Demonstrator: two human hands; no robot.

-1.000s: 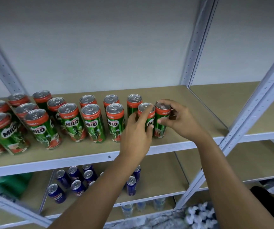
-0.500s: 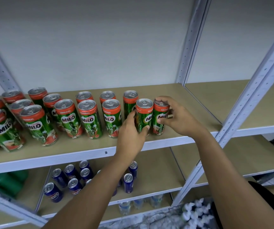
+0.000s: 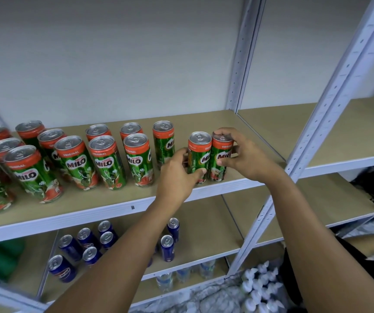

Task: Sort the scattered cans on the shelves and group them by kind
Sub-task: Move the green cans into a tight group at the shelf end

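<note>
Cans of Milo [image 3: 104, 162] are stood upright on the upper shelf [image 3: 104, 207], grouped toward 9 o'clock; two more are held side by side, touching, at centre; the left can [image 3: 199, 158] is clasped by the left hand [image 3: 177, 177], fingers curled round it; the right can [image 3: 221, 159] is gripped likewise by the right hand [image 3: 247, 158]; blue cans [image 3: 86, 247] are seen below at 7 o'clock.

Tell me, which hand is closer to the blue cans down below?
Left. The left hand grips a green can almost straight above the blue cans; the right hand holds another farther right.
</note>
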